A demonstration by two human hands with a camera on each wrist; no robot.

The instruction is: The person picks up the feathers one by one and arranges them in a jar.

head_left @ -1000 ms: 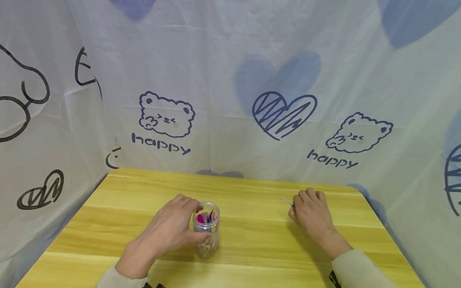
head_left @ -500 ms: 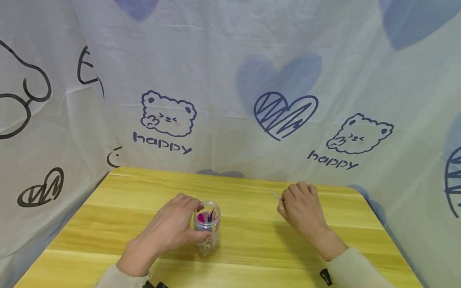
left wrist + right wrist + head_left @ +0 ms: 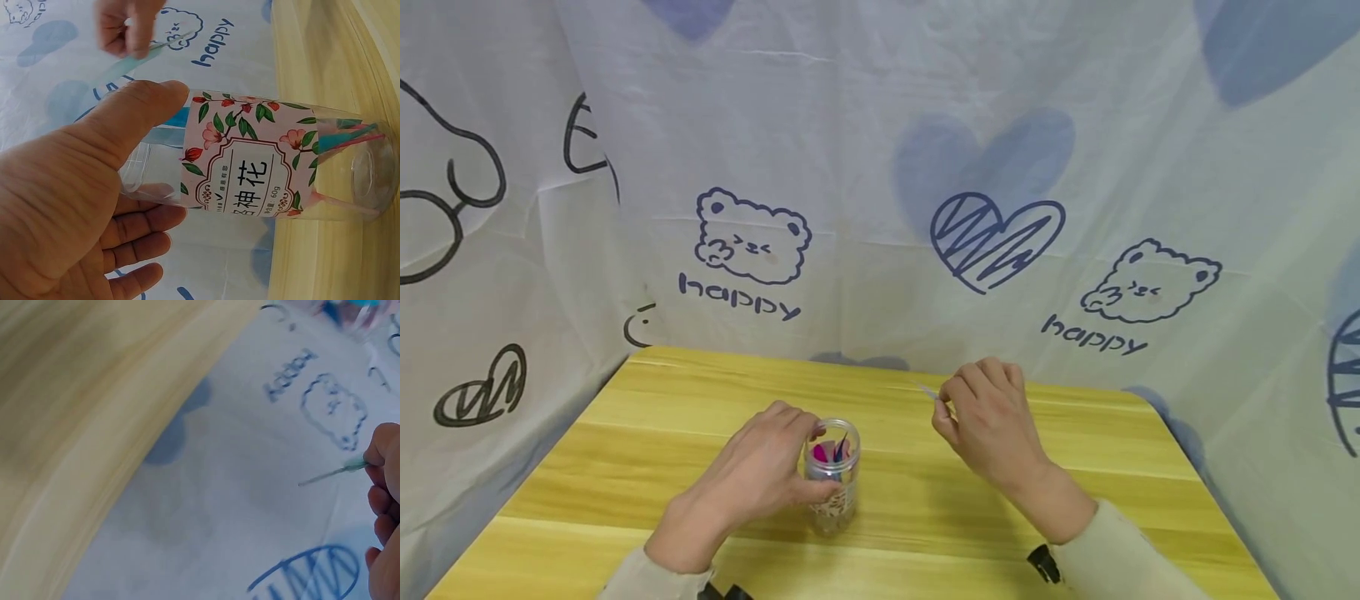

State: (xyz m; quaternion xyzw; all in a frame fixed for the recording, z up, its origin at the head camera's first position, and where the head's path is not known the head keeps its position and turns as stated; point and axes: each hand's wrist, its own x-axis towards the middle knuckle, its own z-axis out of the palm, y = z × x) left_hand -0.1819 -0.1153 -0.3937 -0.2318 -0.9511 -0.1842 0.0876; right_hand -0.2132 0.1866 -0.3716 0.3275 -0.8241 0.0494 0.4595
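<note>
My left hand holds a clear plastic jar near its mouth, thumb on one side and fingers on the other. The jar stands upright on the table, and its pink floral label shows in the left wrist view. Through its wall I see blue, teal and pink plastic sticks. To the right, raised above the table, my right hand pinches a slim pale-green stick between thumb and forefinger. Its thin end points left in the head view; the fingers hide part of it.
The yellow wood-grain table has rounded far corners. Behind it and along both sides hangs a white cloth printed with hearts, bears and lettering.
My right hand has moved left toward the jar and slightly up, carrying the pale-green stick. The left hand and the jar have stayed in place.
</note>
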